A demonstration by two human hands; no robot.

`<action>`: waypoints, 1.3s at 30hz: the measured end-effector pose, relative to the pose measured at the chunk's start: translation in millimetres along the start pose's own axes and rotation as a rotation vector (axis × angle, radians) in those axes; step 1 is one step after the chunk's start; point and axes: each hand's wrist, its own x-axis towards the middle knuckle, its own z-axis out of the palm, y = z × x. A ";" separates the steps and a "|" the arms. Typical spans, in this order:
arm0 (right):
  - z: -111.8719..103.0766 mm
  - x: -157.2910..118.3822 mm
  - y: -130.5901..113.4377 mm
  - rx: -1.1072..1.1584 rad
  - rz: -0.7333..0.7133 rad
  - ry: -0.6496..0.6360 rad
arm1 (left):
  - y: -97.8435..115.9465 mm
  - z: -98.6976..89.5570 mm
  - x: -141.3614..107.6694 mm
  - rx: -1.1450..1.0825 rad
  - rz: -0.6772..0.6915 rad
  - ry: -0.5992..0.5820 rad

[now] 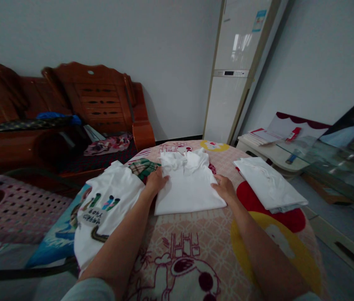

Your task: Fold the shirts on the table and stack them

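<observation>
A white garment, folded into a rough rectangle with a ruffled or bunched top, lies in the middle of the round patterned table cover. My left hand grips its left edge, thumb on top of the cloth. On the opposite edge, my right hand holds the fabric between thumb and fingers. A white shirt with a printed picture lies loosely at the left, beside a green plaid cloth. Folded white clothing rests at the right of the table.
Wooden chairs stand behind at the left, with cloths on the seat. A pink plastic basket is at the far left. A tall white air conditioner stands at the back, and a glass shelf is at the right.
</observation>
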 end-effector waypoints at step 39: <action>-81.4 -22.3 39.1 0.198 0.009 0.162 | 20.7 -7.4 31.1 -0.413 -0.021 0.268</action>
